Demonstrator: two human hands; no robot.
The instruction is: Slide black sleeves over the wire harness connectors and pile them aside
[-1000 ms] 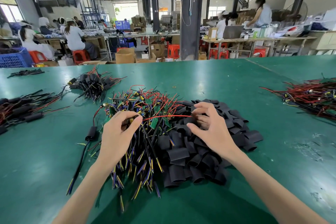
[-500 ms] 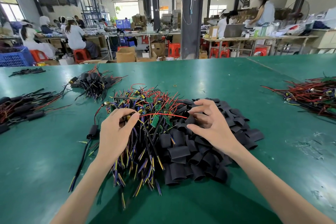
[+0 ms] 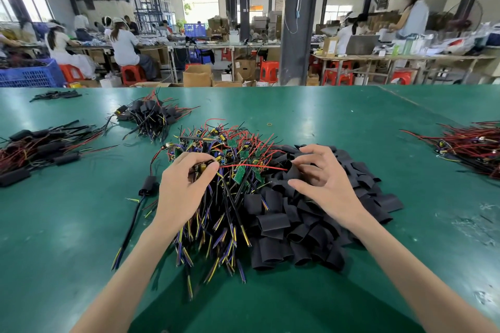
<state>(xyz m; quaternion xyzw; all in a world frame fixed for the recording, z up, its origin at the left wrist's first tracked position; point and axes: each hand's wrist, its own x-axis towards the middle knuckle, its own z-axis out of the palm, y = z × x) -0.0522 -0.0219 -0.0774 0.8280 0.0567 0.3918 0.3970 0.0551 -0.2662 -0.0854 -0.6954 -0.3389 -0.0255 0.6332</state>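
Observation:
A tangle of wire harnesses [image 3: 216, 197] with small green boards lies in the middle of the green table [image 3: 311, 116]. Right beside it sits a heap of flat black sleeves [image 3: 303, 227]. My left hand [image 3: 184, 186] pinches the connector end of one harness [image 3: 201, 167] at the top of the tangle; its red wire [image 3: 251, 166] runs rightward. My right hand [image 3: 322, 178] hovers over the sleeve heap, fingers curled, thumb and forefinger pinching a black sleeve [image 3: 293, 171] at the red wire's tip.
One sleeved harness [image 3: 147, 186] lies just left of my left hand. Piles of sleeved harnesses sit at the far left [image 3: 35, 149] and back left [image 3: 151, 115]. A pile of red-wired harnesses [image 3: 465, 146] lies at the right edge. Several people work at benches behind.
My left hand has lifted the harness end a little out of the tangle. My right hand's fingers have closed in on a sleeve at the red wire's end.

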